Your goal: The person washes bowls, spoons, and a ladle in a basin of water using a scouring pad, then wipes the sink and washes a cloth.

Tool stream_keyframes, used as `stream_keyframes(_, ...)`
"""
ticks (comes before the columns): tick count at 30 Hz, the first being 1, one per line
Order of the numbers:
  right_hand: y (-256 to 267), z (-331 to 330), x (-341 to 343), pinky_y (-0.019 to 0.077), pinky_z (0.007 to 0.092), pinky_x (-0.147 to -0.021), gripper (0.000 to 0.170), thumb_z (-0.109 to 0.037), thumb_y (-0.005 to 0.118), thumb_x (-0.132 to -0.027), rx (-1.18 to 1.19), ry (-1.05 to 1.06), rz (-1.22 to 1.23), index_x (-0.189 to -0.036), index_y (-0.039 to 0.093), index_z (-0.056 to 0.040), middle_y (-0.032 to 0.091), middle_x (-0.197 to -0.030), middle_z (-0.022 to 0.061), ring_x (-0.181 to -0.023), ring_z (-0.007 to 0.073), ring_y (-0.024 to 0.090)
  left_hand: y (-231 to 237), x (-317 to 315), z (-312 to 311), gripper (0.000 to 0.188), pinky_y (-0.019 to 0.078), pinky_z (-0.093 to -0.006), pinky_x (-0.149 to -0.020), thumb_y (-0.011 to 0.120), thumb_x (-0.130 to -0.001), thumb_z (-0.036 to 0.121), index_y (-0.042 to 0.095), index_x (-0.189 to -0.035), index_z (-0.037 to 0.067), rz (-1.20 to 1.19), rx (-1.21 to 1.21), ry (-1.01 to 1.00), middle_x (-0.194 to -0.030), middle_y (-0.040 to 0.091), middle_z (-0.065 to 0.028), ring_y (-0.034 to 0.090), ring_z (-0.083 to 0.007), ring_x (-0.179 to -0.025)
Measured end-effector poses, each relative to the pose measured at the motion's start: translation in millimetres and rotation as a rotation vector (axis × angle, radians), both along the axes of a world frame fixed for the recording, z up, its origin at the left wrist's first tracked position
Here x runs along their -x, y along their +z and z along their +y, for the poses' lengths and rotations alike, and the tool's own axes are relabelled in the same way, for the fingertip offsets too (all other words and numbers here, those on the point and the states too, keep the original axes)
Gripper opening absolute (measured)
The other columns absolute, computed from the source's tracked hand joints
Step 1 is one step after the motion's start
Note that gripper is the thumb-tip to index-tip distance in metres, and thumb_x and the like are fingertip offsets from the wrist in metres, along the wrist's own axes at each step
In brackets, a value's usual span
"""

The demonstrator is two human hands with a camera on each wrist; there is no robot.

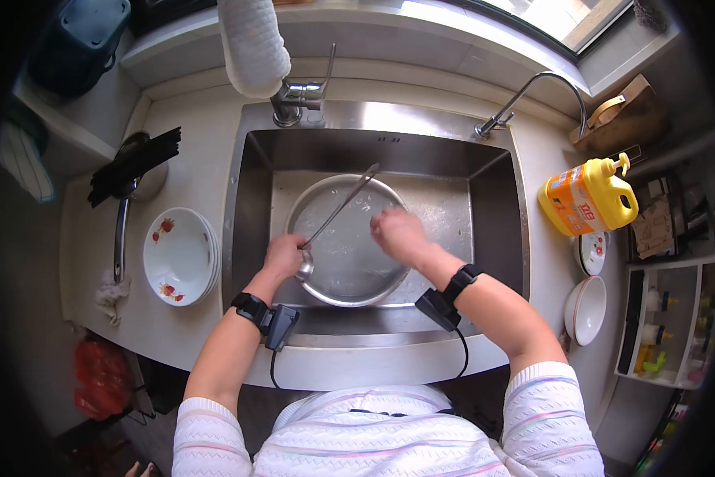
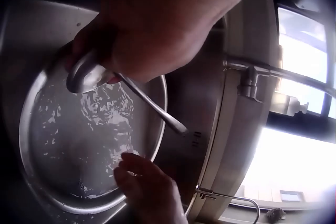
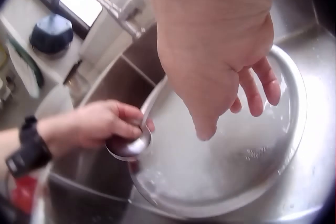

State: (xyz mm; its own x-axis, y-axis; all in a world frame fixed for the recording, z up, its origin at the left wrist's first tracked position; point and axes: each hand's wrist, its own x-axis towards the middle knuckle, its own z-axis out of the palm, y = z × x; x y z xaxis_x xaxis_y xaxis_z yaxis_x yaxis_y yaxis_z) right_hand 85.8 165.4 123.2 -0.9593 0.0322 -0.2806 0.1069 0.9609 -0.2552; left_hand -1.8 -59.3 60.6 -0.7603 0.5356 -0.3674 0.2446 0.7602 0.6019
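A metal ladle [image 1: 305, 264] is gripped by my left hand [image 1: 284, 256] near its bowl end, over the left rim of a round metal basin [image 1: 343, 296]. The ladle's handle slants up across the basin. In the left wrist view the ladle bowl [image 2: 88, 76] shows beside the fingers. Water with a few bubbles lies in the basin. Above the water at the right side is my right hand [image 1: 404, 237], holding nothing; in the right wrist view its fingers [image 3: 254, 95] hang loosely bent and apart.
The basin stands in a steel sink [image 1: 497, 230] with a faucet [image 1: 294, 99] behind it. Stacked bowls [image 1: 174, 258] and a pan [image 1: 147, 179] are on the left counter. A yellow bottle [image 1: 584, 199] and more bowls [image 1: 586, 312] stand on the right.
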Motion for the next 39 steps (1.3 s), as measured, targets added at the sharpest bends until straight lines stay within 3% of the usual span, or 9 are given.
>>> stream_keyframes(5, -106.2, -18.9, -24.1, 0.0455, 0.0373, -0.081, 0.028, -0.025, 0.06, -0.075, 0.037, 0.131, -0.364, -0.096, 0.059, -0.0076, 0.057, -0.101, 0.0116, -0.095, 0.0308, 0.055, -2.4, -14.4, 9.8, 0.029, 0.0513, -0.0344, -0.055, 0.045, -0.071, -0.001, 0.064, -0.091, 0.006, -0.356, -0.069, 0.16, -0.077, 0.062, -0.0111, 0.062, -0.0224, -0.072)
stream_keyframes(8, -114.2, -0.2, -8.1, 0.0508, 0.0345, -0.069, 0.028, -0.022, 0.059, -0.078, -0.031, 0.226, -0.428, -0.099, 0.056, -0.0033, 0.06, -0.086, 0.0116, -0.075, 0.0282, 0.061, -0.4, -18.0, 14.7, 0.028, 0.0495, -0.0315, -0.045, 0.045, -0.074, -0.002, 0.062, -0.095, 0.005, -0.532, -0.083, 0.227, -0.08, 0.06, -0.0079, 0.061, -0.0195, -0.067)
stream_keyframes(10, -76.9, 3.6, -1.7, 0.0514, 0.0294, -0.055, 0.022, -0.018, 0.058, -0.081, 1.022, -0.646, -0.394, -0.093, 0.055, 0.0007, 0.057, -0.067, 0.0072, -0.057, 0.0194, 0.059, 2.8, -20.3, 20.4, 0.024, 0.0472, -0.0298, -0.044, 0.047, -0.075, 0.0, 0.06, -0.094, 0.005, -0.778, -0.132, 0.279, -0.08, 0.06, -0.0077, 0.06, -0.0179, -0.063)
stream_keyframes(13, -42.5, -20.7, 0.4, 0.0462, 0.0226, -0.046, 0.016, -0.015, 0.057, -0.083, 1.339, -0.821, -0.285, -0.082, 0.057, 0.0006, 0.05, -0.058, 0.0021, -0.052, 0.0098, 0.053, 13.4, -25.4, 34.8, 0.021, 0.0452, -0.0278, -0.043, 0.05, -0.076, 0.003, 0.059, -0.095, 0.007, -0.957, -0.199, 0.267, -0.077, 0.059, -0.0057, 0.058, -0.0159, -0.059)
stream_keyframes(21, -50.4, -16.0, 12.4, 0.0302, 0.0231, -0.037, 0.015, -0.016, 0.061, -0.08, 1.342, -0.788, -0.292, -0.074, 0.056, -0.0022, 0.05, -0.054, 0.0026, -0.04, 0.0086, 0.04, 22.8, -32.4, 42.1, 0.019, 0.0451, -0.0266, -0.044, 0.05, -0.079, 0.007, 0.058, -0.096, 0.009, -0.991, -0.278, 0.116, -0.076, 0.055, -0.001, 0.052, -0.0119, -0.06)
stream_keyframes(33, -60.5, 28.6, 26.4, 0.0382, 0.0216, -0.041, 0.019, -0.024, 0.057, -0.083, 1.394, -1.117, 0.042, -0.076, 0.054, -0.0062, 0.049, -0.058, -0.0017, -0.046, 0.0061, 0.043, 67.9, -18.4, -0.2, 0.023, 0.0498, -0.0308, -0.051, 0.05, -0.072, 0.002, 0.061, -0.093, 0.004, -0.532, 0.052, -0.085, -0.075, 0.06, -0.01, 0.06, -0.02, -0.062)
stream_keyframes(35, -65.2, 32.2, 21.9, 0.0418, 0.0234, -0.042, 0.021, -0.026, 0.056, -0.084, 1.357, -1.114, 0.07, -0.082, 0.056, -0.0051, 0.053, -0.061, 0.0, -0.048, 0.0075, 0.047, 54.1, -19.8, -16.2, 0.025, 0.0493, -0.034, -0.063, 0.049, -0.071, 0.0, 0.061, -0.094, 0.004, 0.047, 0.094, -0.322, -0.082, 0.061, -0.0156, 0.06, -0.028, -0.071)
stream_keyframes(36, -67.2, 33.2, 20.2, 0.0418, 0.0234, -0.042, 0.021, -0.026, 0.056, -0.084, 1.365, -1.102, 0.061, -0.082, 0.056, -0.0051, 0.053, -0.061, 0.0, -0.048, 0.0075, 0.047, 63.8, -20.5, -16.9, 0.025, 0.0493, -0.034, -0.063, 0.049, -0.071, 0.0, 0.061, -0.094, 0.004, 0.05, 0.101, -0.309, -0.082, 0.061, -0.0156, 0.06, -0.028, -0.071)
stream_keyframes(39, -74.1, 26.9, 11.8, 0.049, 0.0278, -0.054, 0.028, -0.023, 0.057, -0.08, 0.899, -0.819, -0.128, -0.1, 0.054, -0.0033, 0.061, -0.079, 0.0067, -0.067, 0.0158, 0.061, 110.2, -24.6, -27.3, 0.026, 0.0466, -0.0346, -0.072, 0.047, -0.073, -0.003, 0.06, -0.094, 0.004, 0.129, 0.118, -0.182, -0.087, 0.059, -0.0184, 0.058, -0.0325, -0.079)
